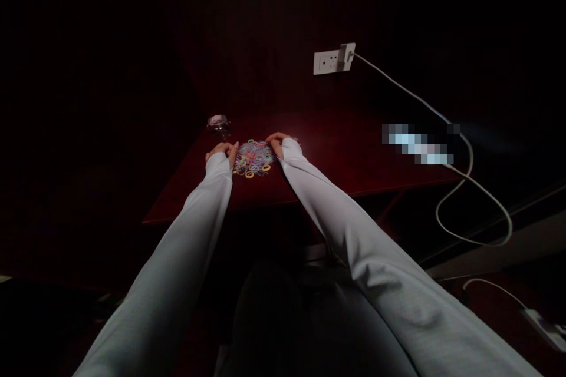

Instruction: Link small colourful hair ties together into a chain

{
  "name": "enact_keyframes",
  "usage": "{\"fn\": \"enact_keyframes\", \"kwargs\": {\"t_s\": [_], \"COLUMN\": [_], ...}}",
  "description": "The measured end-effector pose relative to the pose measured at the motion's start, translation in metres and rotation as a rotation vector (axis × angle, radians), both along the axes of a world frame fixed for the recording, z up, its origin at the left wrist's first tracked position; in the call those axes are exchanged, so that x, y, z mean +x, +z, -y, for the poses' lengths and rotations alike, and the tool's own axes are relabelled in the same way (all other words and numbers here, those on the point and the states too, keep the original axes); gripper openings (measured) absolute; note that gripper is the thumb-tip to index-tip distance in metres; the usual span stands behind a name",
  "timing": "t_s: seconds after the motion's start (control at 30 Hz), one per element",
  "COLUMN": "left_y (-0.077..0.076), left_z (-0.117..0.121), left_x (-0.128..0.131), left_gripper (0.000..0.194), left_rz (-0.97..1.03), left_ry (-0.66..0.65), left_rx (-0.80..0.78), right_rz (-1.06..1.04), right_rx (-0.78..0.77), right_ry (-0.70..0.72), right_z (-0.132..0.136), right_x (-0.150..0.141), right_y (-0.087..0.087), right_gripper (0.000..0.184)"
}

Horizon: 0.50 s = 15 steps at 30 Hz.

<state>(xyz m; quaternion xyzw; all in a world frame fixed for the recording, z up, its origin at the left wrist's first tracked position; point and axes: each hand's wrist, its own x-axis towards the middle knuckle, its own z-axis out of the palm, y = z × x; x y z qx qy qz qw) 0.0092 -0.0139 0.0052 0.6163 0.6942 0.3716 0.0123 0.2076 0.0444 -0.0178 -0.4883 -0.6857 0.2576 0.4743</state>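
Note:
A heap of small, many-coloured hair ties (254,157) lies spread on the dark red table. At its left edge rests my left hand (221,151), its fingers loosely bent and the thumb apart, with nothing seen in it. My right hand (278,141) curves in at the heap's right edge, its fingers apart and pointing inward; nothing shows in its grip. Both hands border the heap from the sides, and parts of the fingers are hidden by dimness and by the pale sleeves. Just behind my left hand stands a small clear jar (217,123) with something pinkish at its top.
The dark red table (349,159) has its front edge close to my knees. A blurred-out bright object (418,144) lies at its right, with a white cable (407,91) running to a charger in the wall socket (326,62). A power strip (546,327) sits lower right.

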Motion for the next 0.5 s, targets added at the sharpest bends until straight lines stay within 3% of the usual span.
{"fn": "enact_keyframes", "kwargs": {"t_s": [0.23,0.5], "left_y": [0.000,-0.003], "left_z": [-0.003,-0.007], "left_x": [-0.001,-0.001], "left_gripper": [0.034,0.036], "left_rz": [0.009,0.066], "left_ry": [-0.030,-0.020], "left_rx": [-0.033,0.008], "right_rz": [0.097,0.053], "right_rx": [-0.019,-0.019], "right_ry": [-0.137,-0.093], "right_z": [0.013,0.007], "right_x": [0.005,0.010], "right_y": [0.009,0.005], "right_gripper": [0.019,0.016]}}
